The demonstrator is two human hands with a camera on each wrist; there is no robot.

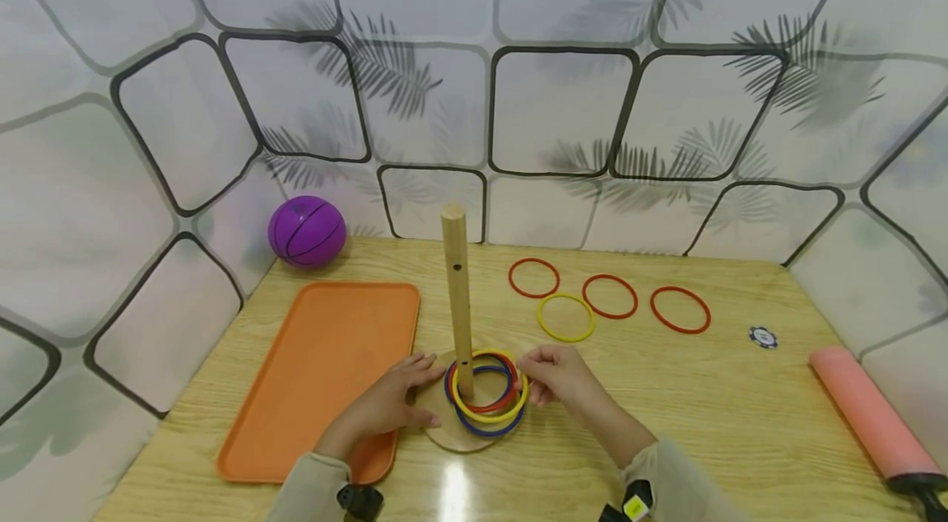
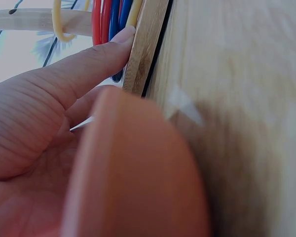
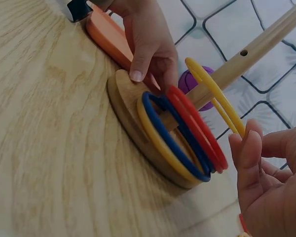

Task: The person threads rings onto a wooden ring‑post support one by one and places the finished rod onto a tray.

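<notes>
My right hand (image 1: pixel 566 378) pinches a yellow ring (image 3: pixel 207 81) between thumb and fingers. This ring encircles the upright wooden post (image 1: pixel 457 291), tilted and raised above the other rings in the right wrist view. Below it, red rings (image 3: pixel 193 124), blue rings (image 3: pixel 164 129) and a yellow ring (image 3: pixel 148 126) lie stacked around the post on its round wooden base (image 1: pixel 462 443). On the base's left side rests my left hand (image 1: pixel 388 398), fingers extended and thumb spread; the left wrist view has a fingertip at the base's edge, close by the lowest ring.
An orange tray (image 1: pixel 326 374) lies left of the base, beneath my left forearm. Behind it sits a purple ball (image 1: pixel 307 230). Toward the wall lie three red rings (image 1: pixel 611 316) and a yellow ring (image 1: pixel 566 340). A chip (image 1: pixel 763 337) and a pink cylinder (image 1: pixel 874 423) are at right.
</notes>
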